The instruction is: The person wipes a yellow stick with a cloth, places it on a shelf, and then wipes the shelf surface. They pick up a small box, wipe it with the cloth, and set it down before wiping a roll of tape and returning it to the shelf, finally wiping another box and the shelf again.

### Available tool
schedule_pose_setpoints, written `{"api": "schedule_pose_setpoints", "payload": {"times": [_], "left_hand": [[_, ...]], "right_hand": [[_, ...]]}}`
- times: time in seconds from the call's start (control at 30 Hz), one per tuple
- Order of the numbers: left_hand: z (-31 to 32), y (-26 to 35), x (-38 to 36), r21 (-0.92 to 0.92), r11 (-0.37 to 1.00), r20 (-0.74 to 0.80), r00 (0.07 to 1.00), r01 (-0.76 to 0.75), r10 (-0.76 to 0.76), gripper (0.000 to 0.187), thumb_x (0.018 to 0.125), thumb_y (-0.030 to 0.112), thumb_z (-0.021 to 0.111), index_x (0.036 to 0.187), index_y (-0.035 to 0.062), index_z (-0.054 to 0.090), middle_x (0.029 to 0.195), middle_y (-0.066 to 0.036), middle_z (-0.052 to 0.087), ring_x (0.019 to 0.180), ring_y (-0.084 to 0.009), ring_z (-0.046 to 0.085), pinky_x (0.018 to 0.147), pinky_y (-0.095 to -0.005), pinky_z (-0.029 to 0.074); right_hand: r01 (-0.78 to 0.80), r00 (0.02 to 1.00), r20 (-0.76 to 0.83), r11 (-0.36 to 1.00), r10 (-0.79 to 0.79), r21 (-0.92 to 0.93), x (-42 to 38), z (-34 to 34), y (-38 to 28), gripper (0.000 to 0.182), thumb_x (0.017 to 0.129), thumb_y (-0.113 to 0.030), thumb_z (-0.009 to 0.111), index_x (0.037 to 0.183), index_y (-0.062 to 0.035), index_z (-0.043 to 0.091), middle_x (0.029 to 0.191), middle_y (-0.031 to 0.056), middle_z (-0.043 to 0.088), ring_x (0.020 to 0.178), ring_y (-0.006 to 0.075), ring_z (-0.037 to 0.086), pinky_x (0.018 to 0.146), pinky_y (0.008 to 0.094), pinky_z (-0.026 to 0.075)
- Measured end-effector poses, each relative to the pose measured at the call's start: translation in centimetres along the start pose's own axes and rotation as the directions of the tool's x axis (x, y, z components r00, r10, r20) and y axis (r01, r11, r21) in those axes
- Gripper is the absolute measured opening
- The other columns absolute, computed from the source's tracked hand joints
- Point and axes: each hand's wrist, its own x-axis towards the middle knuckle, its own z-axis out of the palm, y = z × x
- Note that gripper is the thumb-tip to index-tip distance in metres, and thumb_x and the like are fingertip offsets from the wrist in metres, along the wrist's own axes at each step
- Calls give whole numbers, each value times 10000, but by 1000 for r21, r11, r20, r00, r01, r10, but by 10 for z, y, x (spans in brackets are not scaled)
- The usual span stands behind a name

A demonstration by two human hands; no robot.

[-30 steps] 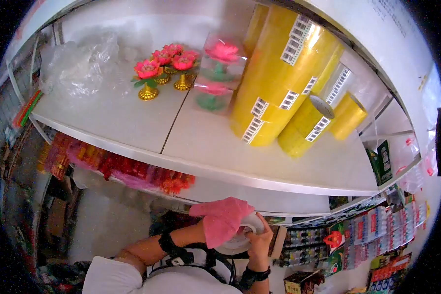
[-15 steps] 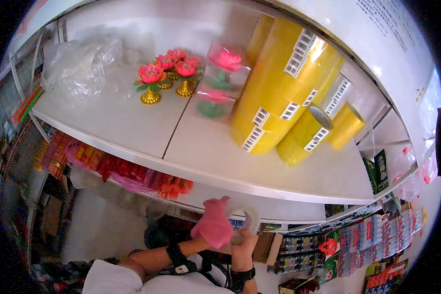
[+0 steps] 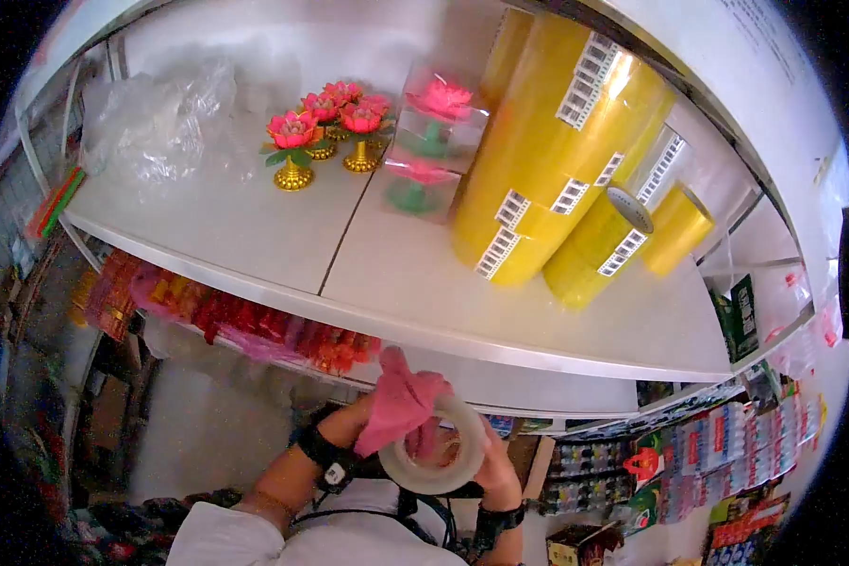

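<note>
My right hand (image 3: pixel 500 464) grips the right edge of a wide roll of clear tape (image 3: pixel 469 429), its round face tilted up toward me. A pink cloth (image 3: pixel 394 401) covers most of my left hand (image 3: pixel 357 421), which is closed around it. Part of the cloth shows through the roll's open centre and lies against the ring. The fingers of my left hand are hidden under the cloth. Both hands are just below the front edge of a white shelf (image 3: pixel 500 330).
Large yellow tape rolls (image 3: pixel 528 141) are stacked on the shelf, beside smaller yellow rolls (image 3: pixel 585 255). Pink lotus ornaments (image 3: pixel 292 137) and a crumpled clear plastic bag (image 3: pixel 160 123) sit further left. Red packets (image 3: pixel 255 325) hang below the edge; bottled goods (image 3: pixel 707 453) fill lower right.
The tape roll has turned from nearly edge-on to face me and moved slightly left. The pink cloth has risen a little and now meets the ring. The view has shifted slightly.
</note>
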Motion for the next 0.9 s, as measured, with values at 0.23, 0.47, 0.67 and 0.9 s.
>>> {"api": "schedule_pose_setpoints", "payload": {"times": [0.23,0.47,0.67,0.9], "left_hand": [[8,18,5,140,951,-73,955,-276,288,285,725,104,508,1003,54,474,900,-100,536,851,-211,528,725,-281,411],[36,-31,15,687,723,-146,963,-68,229,671,619,374,583,1137,41,316,964,-119,508,867,-274,493,756,-323,386],[69,-52,0,593,733,-431,900,333,-60,277,678,67,518,944,16,459,924,-162,482,868,-270,494,698,-305,420],[56,-21,-16,123,953,108,950,279,-292,438,673,31,537,1071,-20,360,1007,-118,468,917,-202,476,747,-310,418]], "right_hand": [[150,946,-307,979,-102,137,-4,52,-19,396,672,-260,560,985,-28,488,728,47,512,532,164,490,473,271,422],[343,854,-496,884,-153,317,6,15,9,277,708,-257,474,900,-59,507,658,35,472,572,155,463,508,272,387],[611,663,-696,737,-276,289,21,32,18,314,681,-242,492,943,-70,473,681,40,453,625,144,469,500,269,403],[645,542,-576,743,-611,-181,14,31,18,486,654,-157,514,1106,-41,380,876,62,458,723,147,483,552,255,446]]}}
